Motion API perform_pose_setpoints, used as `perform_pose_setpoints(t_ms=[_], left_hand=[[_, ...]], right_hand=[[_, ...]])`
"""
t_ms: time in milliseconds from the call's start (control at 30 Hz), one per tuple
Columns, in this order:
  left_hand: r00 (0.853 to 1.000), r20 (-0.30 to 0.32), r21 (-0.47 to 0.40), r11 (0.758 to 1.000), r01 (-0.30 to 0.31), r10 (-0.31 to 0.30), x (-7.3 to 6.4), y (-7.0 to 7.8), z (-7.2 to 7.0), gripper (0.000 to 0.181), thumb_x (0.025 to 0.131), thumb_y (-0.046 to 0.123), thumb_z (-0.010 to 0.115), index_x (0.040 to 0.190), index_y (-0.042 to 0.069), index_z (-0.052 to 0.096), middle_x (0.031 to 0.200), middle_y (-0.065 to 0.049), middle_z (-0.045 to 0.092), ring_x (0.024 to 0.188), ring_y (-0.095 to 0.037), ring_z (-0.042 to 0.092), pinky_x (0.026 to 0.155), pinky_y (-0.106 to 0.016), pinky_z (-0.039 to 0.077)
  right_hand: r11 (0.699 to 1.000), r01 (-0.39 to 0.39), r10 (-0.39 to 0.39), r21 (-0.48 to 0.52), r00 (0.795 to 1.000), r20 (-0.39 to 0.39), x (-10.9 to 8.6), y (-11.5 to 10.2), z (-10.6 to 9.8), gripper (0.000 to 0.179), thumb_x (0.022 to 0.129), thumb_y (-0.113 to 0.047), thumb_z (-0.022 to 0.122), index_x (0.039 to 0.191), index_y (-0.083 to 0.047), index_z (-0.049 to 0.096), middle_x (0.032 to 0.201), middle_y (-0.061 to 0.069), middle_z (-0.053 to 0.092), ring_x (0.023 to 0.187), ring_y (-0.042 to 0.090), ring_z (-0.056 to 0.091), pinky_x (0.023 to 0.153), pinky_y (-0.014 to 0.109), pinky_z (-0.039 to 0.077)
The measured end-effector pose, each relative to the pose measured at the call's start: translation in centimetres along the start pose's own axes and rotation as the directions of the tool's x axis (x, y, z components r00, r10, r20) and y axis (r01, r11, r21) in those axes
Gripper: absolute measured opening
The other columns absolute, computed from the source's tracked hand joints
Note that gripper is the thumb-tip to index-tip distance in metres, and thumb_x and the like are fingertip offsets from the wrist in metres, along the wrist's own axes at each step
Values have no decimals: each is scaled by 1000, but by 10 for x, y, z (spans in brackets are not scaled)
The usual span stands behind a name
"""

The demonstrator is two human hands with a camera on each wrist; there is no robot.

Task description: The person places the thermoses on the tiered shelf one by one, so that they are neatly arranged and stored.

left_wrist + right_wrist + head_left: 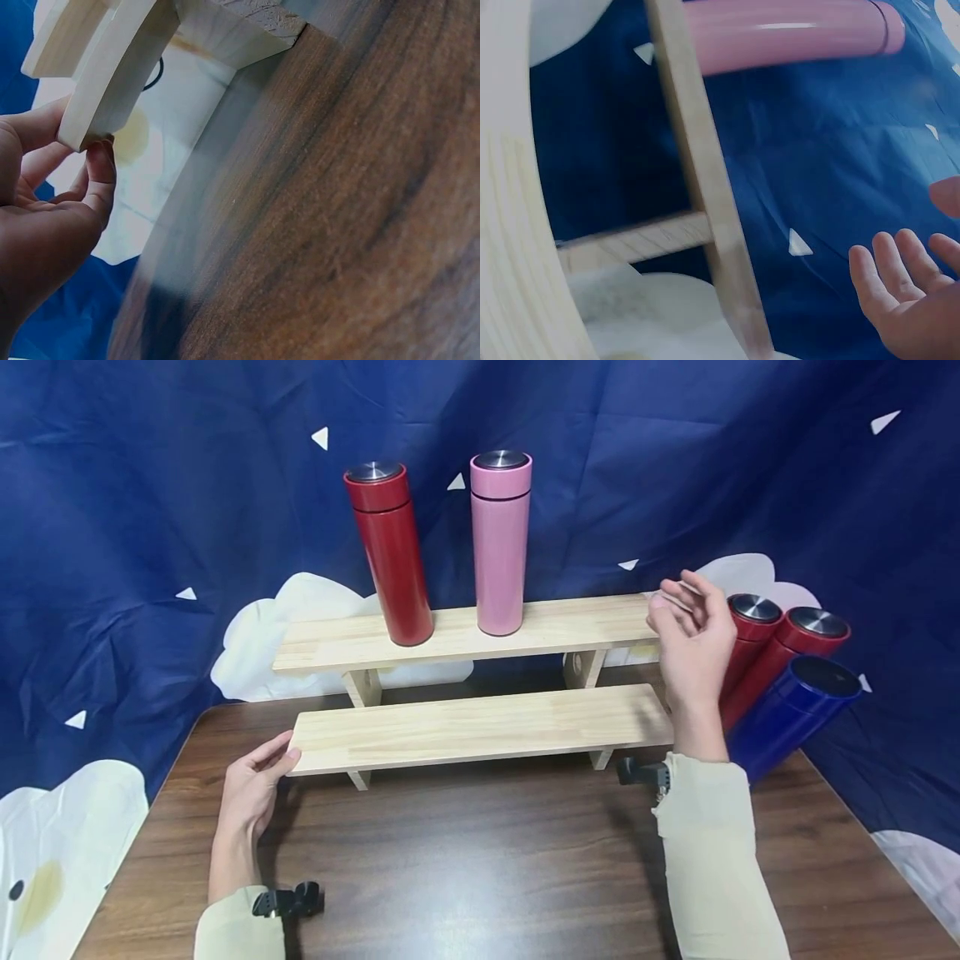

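Observation:
My left hand [251,785] grips the left end of the lower plank [480,727] of a two-step wooden shelf. In the left wrist view, thumb and fingers [101,176] pinch the plank's end from both faces. My right hand [697,639] is raised by the right end of the upper plank [322,647], fingers loosely bent and holding nothing. The right wrist view shows the same hand [922,315] with its fingers apart. On the upper plank stand a red thermos bottle [393,568] and a pink thermos bottle [500,552], both with silver lid tops.
At the right, partly behind my right forearm, are two red thermos bottles [802,647] and a blue thermos bottle [787,718]. The shelf stands on a dark wooden table [480,860]. Behind it hangs a blue cloth [187,485] with white cloud shapes.

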State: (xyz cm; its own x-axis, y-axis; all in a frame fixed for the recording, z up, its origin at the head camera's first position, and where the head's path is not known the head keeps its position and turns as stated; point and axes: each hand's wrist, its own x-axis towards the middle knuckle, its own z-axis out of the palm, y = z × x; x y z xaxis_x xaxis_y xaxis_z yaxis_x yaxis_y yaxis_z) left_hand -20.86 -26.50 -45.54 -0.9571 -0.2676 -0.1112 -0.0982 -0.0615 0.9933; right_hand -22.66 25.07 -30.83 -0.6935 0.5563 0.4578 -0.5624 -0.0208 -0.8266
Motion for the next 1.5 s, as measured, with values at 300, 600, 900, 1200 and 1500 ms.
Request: perform_pose_setpoints(t_ms=[300, 600, 900, 1200, 1500], left_hand=[[1000, -4, -7, 1000, -2, 2, 1, -1, -1, 56, 92, 2, 74, 141, -11, 51, 119, 3, 66, 116, -14, 52, 95, -14, 44], [1000, -5, -62, 998, -25, 24, 1, -1, -4, 54, 90, -2, 75, 138, -13, 53, 108, 7, 68, 108, -10, 58, 91, -13, 48], [1000, -11, -48, 999, -10, 9, 1, -2, -2, 56, 90, -1, 76, 139, -13, 52, 110, 6, 68, 113, -15, 54, 91, -13, 47], [1000, -4, -47, 999, -7, 6, 1, -3, 1, 54, 90, -1, 75, 138, -11, 53, 114, 3, 67, 111, -13, 56, 93, -14, 47], [1000, -4, -26, 1000, -3, 3, 2, -3, 0, 56, 92, 0, 74, 140, -12, 50, 115, 2, 66, 114, -13, 55, 93, -14, 46]], right_hand=[[997, 79, -81, -26, 992, -102, 8, -19, -19, 38, 85, 6, 72, 121, -5, 67, 111, 16, 69, 96, 23, 68, 80, 21, 56], [993, 119, -120, -19, 979, -163, 12, -41, -30, 39, 82, 9, 72, 119, -4, 69, 112, 15, 69, 102, 26, 67, 96, 29, 52], [986, 165, -155, 13, 948, -279, 18, -59, -49, 37, 79, 15, 68, 110, -3, 71, 107, 17, 69, 95, 26, 67, 96, 29, 52], [959, 169, -246, -228, 895, -371, 14, -69, -71, 34, 86, 9, 66, 117, -6, 69, 112, 12, 68, 102, 20, 65, 97, 28, 49], [988, 129, -65, 84, 845, -531, 14, -70, -89, 34, 84, 13, 69, 114, -2, 68, 116, 13, 65, 109, 20, 61, 93, 18, 46]])
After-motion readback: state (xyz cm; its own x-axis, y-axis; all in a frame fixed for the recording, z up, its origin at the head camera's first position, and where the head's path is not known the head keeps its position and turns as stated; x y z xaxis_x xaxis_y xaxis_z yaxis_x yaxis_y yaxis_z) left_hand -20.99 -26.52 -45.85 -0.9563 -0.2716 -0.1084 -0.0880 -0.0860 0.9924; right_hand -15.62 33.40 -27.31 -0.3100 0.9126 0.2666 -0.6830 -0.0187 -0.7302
